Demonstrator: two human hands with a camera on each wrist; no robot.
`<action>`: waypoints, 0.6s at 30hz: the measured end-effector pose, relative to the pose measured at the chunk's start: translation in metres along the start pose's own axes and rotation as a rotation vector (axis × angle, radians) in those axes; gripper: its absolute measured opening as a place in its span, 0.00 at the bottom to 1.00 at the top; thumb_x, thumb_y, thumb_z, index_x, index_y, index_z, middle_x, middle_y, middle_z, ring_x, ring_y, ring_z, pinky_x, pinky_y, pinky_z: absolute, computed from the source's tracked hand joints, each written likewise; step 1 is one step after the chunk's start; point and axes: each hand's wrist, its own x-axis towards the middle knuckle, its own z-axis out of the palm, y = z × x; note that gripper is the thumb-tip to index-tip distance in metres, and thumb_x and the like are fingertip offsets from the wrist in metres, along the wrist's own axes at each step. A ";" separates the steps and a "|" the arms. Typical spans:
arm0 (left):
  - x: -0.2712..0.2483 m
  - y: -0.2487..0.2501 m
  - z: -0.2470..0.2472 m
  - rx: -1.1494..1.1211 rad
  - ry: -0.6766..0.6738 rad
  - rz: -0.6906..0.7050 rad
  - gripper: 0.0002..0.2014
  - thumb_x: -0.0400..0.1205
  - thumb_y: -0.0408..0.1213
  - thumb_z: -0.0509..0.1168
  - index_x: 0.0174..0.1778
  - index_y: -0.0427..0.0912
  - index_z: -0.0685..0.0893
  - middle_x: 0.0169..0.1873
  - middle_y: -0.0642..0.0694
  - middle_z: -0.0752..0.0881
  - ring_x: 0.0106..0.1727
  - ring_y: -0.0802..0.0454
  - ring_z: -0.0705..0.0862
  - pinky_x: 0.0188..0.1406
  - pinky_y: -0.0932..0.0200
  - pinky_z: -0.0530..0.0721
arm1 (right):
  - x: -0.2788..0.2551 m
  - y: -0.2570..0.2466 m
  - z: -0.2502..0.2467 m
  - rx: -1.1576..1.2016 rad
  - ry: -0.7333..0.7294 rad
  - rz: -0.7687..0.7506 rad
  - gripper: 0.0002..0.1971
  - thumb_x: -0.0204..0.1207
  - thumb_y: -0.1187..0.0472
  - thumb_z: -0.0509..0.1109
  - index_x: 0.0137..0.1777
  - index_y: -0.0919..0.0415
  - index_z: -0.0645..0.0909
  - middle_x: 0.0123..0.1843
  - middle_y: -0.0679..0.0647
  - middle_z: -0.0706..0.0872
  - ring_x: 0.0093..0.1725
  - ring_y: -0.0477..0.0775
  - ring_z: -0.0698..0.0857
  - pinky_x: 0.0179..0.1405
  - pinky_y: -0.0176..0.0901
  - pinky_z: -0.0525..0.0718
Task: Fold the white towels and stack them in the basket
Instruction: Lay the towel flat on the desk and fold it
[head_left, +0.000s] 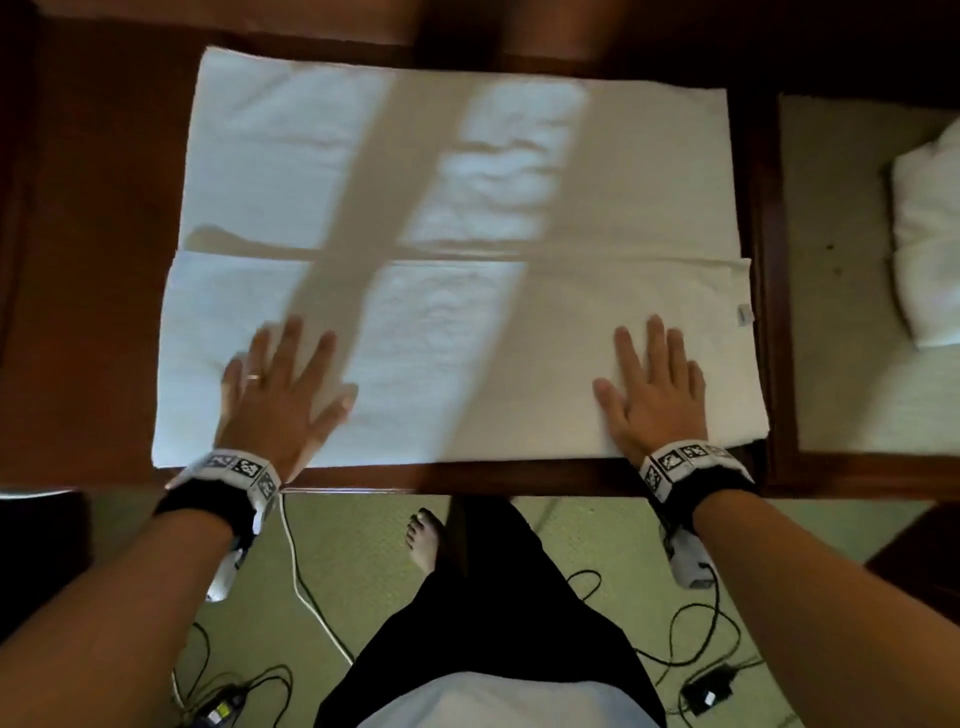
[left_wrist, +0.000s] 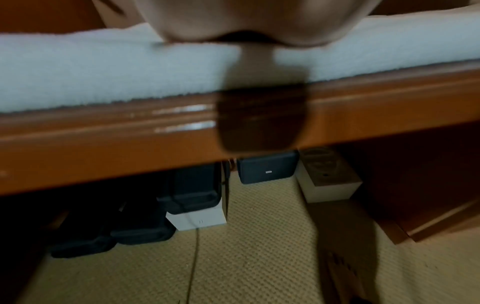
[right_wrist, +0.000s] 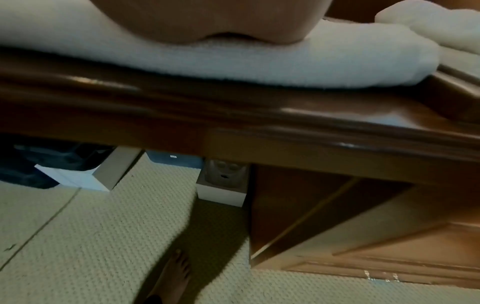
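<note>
A large white towel lies spread on the dark wooden table, its near part folded over so a fold edge runs across the middle. My left hand lies flat, fingers straight and spread, on the near left of the folded layer. My right hand presses flat on the near right. In the left wrist view the heel of my left hand sits on the towel at the table edge. The right wrist view shows my right hand on the towel. No basket is in view.
A second white towel lies bundled on a pale surface to the right, beyond a wooden rim. Black and white cables and my bare foot are on the carpet. Dark cases and boxes sit under the table.
</note>
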 end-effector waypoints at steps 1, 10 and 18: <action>-0.011 -0.001 0.013 -0.019 -0.005 -0.017 0.38 0.83 0.71 0.35 0.89 0.60 0.41 0.89 0.47 0.40 0.88 0.35 0.45 0.81 0.26 0.54 | -0.015 0.004 0.011 -0.008 -0.043 0.032 0.35 0.82 0.34 0.43 0.87 0.43 0.41 0.89 0.54 0.35 0.87 0.62 0.39 0.83 0.65 0.47; -0.021 0.038 0.016 -0.021 0.022 0.016 0.42 0.81 0.71 0.44 0.88 0.50 0.57 0.88 0.37 0.54 0.85 0.30 0.58 0.77 0.26 0.61 | -0.021 -0.055 0.015 0.044 0.103 -0.109 0.38 0.80 0.34 0.50 0.87 0.50 0.55 0.89 0.59 0.48 0.87 0.66 0.52 0.78 0.65 0.60; -0.007 0.059 0.028 -0.020 0.076 0.024 0.41 0.81 0.74 0.41 0.89 0.59 0.48 0.89 0.43 0.45 0.88 0.33 0.47 0.80 0.25 0.49 | -0.006 -0.082 0.033 -0.092 0.016 -0.305 0.35 0.82 0.31 0.47 0.87 0.40 0.47 0.89 0.53 0.38 0.88 0.60 0.40 0.82 0.65 0.51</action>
